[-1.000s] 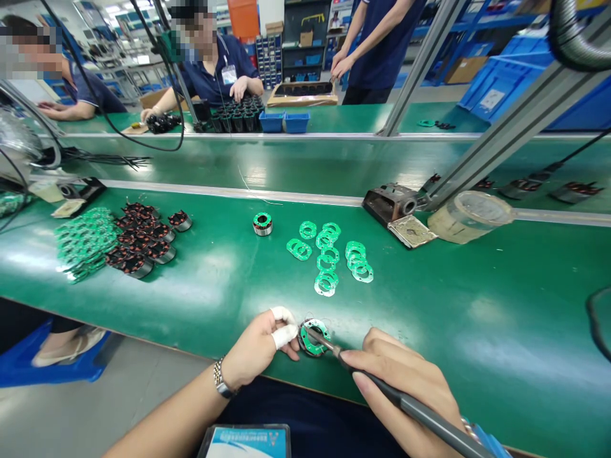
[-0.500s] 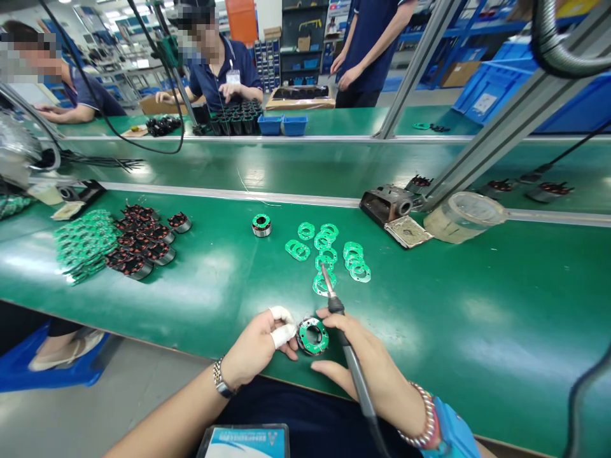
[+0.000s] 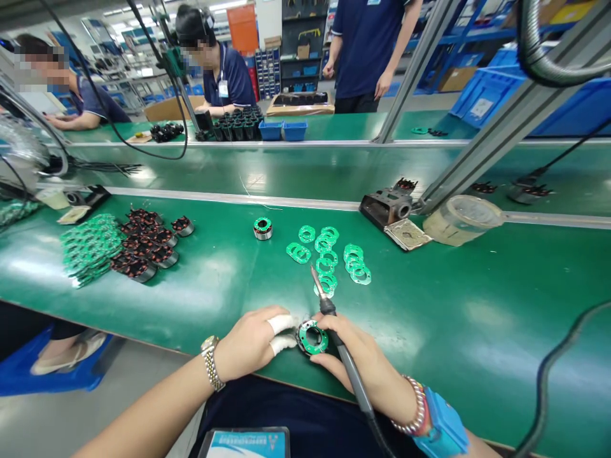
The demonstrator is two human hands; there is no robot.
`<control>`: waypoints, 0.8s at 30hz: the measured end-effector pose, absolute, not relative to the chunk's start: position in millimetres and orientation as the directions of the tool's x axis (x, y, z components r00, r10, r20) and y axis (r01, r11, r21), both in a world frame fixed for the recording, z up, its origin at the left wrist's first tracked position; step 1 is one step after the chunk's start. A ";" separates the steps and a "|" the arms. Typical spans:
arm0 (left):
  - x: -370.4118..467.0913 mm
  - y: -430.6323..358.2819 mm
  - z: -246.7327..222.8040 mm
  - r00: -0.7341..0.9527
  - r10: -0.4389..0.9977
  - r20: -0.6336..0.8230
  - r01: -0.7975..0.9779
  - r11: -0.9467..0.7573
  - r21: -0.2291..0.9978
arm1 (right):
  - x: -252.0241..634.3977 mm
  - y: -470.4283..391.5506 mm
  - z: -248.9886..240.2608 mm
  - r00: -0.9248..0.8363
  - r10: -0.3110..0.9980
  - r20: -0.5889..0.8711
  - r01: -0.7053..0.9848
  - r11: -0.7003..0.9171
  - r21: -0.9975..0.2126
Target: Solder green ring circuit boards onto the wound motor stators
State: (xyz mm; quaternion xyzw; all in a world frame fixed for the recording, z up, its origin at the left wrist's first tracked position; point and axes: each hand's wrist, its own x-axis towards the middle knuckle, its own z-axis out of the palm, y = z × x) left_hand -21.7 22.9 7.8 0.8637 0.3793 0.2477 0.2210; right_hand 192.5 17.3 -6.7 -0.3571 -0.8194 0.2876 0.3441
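Stator [image 3: 313, 348] lies near front edge of table [image 3: 472, 318], bare rightward. Right hand [image 3: 367, 362] grips soldering iron [image 3: 352, 372]; left hand's [image 3: 245, 340] grip is unclear.

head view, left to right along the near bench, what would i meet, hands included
Stack of green boards, dark coils, left hand, round part with a green ring, right hand, cloudy plastic tub.

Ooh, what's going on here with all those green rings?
A person is working on a round part topped with a green ring. The left hand is at its left edge. The right hand reaches around its right side while holding a soldering iron, tip pointing away. More green rings lie on the table beyond.
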 end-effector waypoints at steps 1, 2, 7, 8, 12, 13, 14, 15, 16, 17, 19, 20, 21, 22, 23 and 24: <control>-22.6 24.3 8.2 0.622 0.718 0.311 0.561 -0.686 0.462 | 192.4 17.3 -7.1 -0.509 0.781 0.362 0.386 0.583 -0.715; -23.2 25.6 8.3 0.651 0.674 0.350 0.567 -0.738 0.366 | 192.4 17.3 -7.4 -0.509 0.781 0.362 0.388 0.583 -0.714; -23.9 28.5 3.8 0.734 0.497 0.462 0.504 -0.855 0.120 | 192.5 17.7 -5.4 -0.502 0.783 0.367 0.409 0.589 -0.697; -23.4 27.8 1.5 0.730 0.481 0.486 0.496 -0.862 0.108 | 192.3 17.7 -5.0 -0.500 0.783 0.370 0.412 0.591 -0.694; -15.2 19.1 -9.4 0.625 0.580 0.523 0.592 -0.788 0.167 | 190.5 16.0 -5.4 -0.476 0.788 0.390 0.425 0.594 -0.683; -11.9 15.4 -11.8 0.574 0.643 0.507 0.641 -0.738 0.211 | 189.8 15.0 -6.0 -0.468 0.790 0.397 0.425 0.595 -0.682; -8.6 11.3 -13.8 0.515 0.706 0.486 0.683 -0.680 0.265 | 189.1 13.9 -6.6 -0.458 0.792 0.404 0.425 0.594 -0.683; -5.4 6.9 -15.6 0.458 0.760 0.461 0.709 -0.625 0.327 | 188.3 12.8 -7.2 -0.450 0.794 0.409 0.424 0.592 -0.685; -2.6 2.2 -17.1 0.410 0.800 0.438 0.716 -0.580 0.388 | 187.6 11.6 -7.8 -0.443 0.797 0.411 0.422 0.590 -0.688; -0.2 -2.6 -18.5 0.378 0.825 0.420 0.706 -0.550 0.445 | 187.0 10.7 -8.4 -0.438 0.799 0.412 0.420 0.587 -0.692; 3.5 -11.7 -21.4 0.353 0.852 0.387 0.674 -0.518 0.526 | 186.3 9.7 -9.7 -0.431 0.800 0.418 0.415 0.587 -0.695; 5.0 -15.5 -22.9 0.346 0.859 0.377 0.665 -0.508 0.548 | 186.2 9.9 -10.3 -0.428 0.799 0.423 0.412 0.589 -0.696; 6.3 -18.7 -24.3 0.334 0.864 0.377 0.659 -0.500 0.562 | 186.4 10.7 -10.8 -0.428 0.798 0.425 0.408 0.590 -0.697; 7.6 -21.1 -25.4 0.316 0.870 0.379 0.654 -0.489 0.577 | 186.8 11.9 -11.0 -0.433 0.793 0.428 0.399 0.594 -0.698; 8.6 -22.8 -25.9 0.297 0.878 0.374 0.643 -0.474 0.602 | 187.6 13.6 -10.9 -0.447 0.788 0.425 0.387 0.598 -0.702; 9.5 -23.6 -25.8 0.282 0.890 0.359 0.621 -0.455 0.639 | 188.6 15.5 -10.3 -0.467 0.779 0.418 0.370 0.601 -0.708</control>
